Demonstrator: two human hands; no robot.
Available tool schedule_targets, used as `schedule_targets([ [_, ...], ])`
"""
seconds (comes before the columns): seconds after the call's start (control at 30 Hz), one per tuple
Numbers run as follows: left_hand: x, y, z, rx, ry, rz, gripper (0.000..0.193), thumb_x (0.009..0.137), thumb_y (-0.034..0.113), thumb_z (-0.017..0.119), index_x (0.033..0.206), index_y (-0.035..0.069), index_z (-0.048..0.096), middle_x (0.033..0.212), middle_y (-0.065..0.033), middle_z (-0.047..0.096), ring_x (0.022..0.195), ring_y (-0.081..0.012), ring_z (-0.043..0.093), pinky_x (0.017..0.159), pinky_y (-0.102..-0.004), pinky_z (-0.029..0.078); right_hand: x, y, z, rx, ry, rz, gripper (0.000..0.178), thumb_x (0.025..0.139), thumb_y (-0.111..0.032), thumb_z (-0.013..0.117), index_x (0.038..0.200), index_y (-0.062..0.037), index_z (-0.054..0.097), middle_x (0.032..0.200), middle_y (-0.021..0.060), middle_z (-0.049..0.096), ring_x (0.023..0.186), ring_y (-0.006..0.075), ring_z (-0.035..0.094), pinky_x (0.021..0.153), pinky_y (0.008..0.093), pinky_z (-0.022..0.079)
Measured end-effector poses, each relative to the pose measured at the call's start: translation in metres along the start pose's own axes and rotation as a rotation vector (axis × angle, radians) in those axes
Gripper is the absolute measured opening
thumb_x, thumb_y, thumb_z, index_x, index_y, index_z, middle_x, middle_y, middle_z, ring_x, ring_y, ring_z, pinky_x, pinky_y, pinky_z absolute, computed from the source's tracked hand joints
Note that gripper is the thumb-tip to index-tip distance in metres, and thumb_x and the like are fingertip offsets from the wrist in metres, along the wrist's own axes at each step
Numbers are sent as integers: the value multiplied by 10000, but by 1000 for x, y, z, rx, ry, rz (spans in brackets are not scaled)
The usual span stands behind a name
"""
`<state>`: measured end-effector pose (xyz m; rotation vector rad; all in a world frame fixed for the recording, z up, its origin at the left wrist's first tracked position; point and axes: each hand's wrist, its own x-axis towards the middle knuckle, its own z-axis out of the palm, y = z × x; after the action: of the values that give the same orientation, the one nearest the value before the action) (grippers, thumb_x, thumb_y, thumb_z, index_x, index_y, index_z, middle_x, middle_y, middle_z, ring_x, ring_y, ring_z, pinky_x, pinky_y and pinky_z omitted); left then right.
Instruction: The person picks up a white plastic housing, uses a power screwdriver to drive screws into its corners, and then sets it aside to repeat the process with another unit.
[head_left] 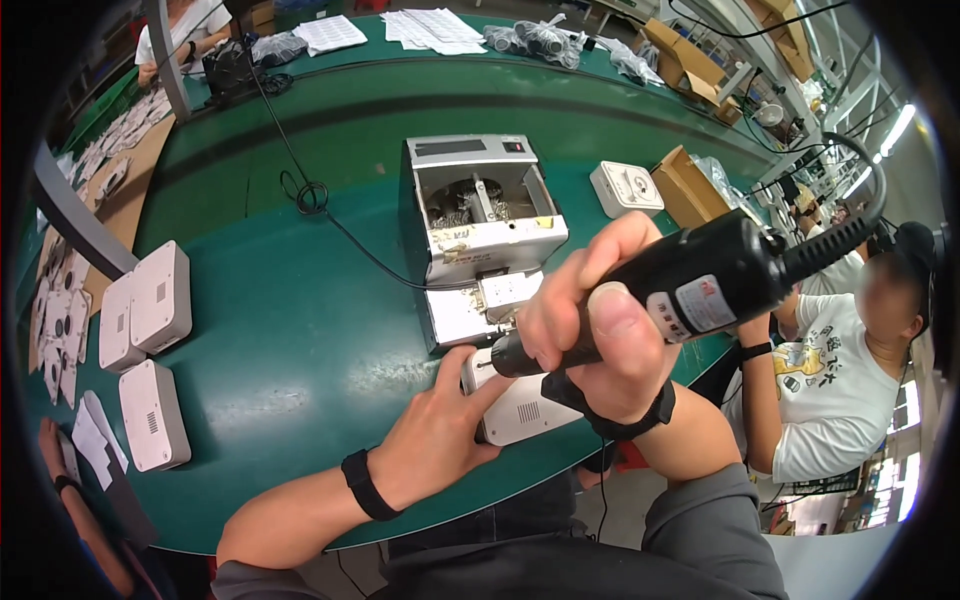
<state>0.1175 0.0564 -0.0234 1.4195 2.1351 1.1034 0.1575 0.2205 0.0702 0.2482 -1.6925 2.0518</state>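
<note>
My right hand is wrapped round a black electric screwdriver, its cable leading off to the upper right. The tool slants down to the left, and its tip is at the upper left corner of a white plastic housing. I cannot tell whether a screw sits under the tip. That housing lies on the green table in front of me, with slotted vents showing. Its left end is gripped by my left hand, thumb and fingers spread round the edges. Part of it is hidden behind my right hand and wrist.
Just beyond my hands stands a grey screw feeder with loose screws inside. More white housings are at the left. A white round-faced device and a cardboard box lie at the far right. Co-workers sit on both sides.
</note>
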Motion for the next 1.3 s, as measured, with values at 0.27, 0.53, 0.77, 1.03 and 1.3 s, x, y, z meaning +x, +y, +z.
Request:
schedule_targets([
  [0.27, 3, 0, -2, 22, -29, -31, 859, 650, 104, 835, 1419, 200, 463, 1366, -288, 360, 834, -469, 661, 798, -500, 576, 1, 0, 1, -136, -4, -21, 293, 916, -228, 611, 1047, -84, 392, 659, 90, 519, 525, 175, 500, 538, 351, 470],
  [0.53, -6, 2, -16, 165, -25, -18, 835, 645, 208, 859, 1397, 202, 496, 1337, -287, 422, 819, -435, 678, 750, -471, 588, 21, -23, -7, -113, 95, -145, 202, 930, -181, 575, 1026, -68, 437, 650, 83, 522, 506, 185, 507, 517, 349, 465],
  [0.77, -8, 13, -20, 313, -35, -66, 826, 632, 213, 867, 1380, 195, 517, 1284, -270, 476, 802, -400, 687, 724, -434, 594, 35, -16, -22, -159, 130, -38, 161, 930, -185, 562, 954, -62, 462, 629, 70, 512, 461, 191, 496, 480, 344, 443],
  [1.03, -7, 11, -24, 301, 14, -38, 795, 615, 191, 877, 1342, 152, 560, 1218, -224, 512, 827, -372, 684, 731, -429, 584, -38, -60, -43, -86, 180, -4, 293, 925, -326, 559, 1032, -86, 430, 624, 61, 496, 453, 182, 493, 481, 339, 447],
  [1.3, -4, 10, -16, 302, 19, -36, 793, 607, 179, 880, 1334, 145, 564, 1215, -214, 512, 840, -375, 680, 725, -434, 582, -66, -52, -61, -134, 145, -23, 343, 908, -353, 580, 1053, -105, 394, 647, 64, 501, 467, 186, 499, 493, 348, 453],
])
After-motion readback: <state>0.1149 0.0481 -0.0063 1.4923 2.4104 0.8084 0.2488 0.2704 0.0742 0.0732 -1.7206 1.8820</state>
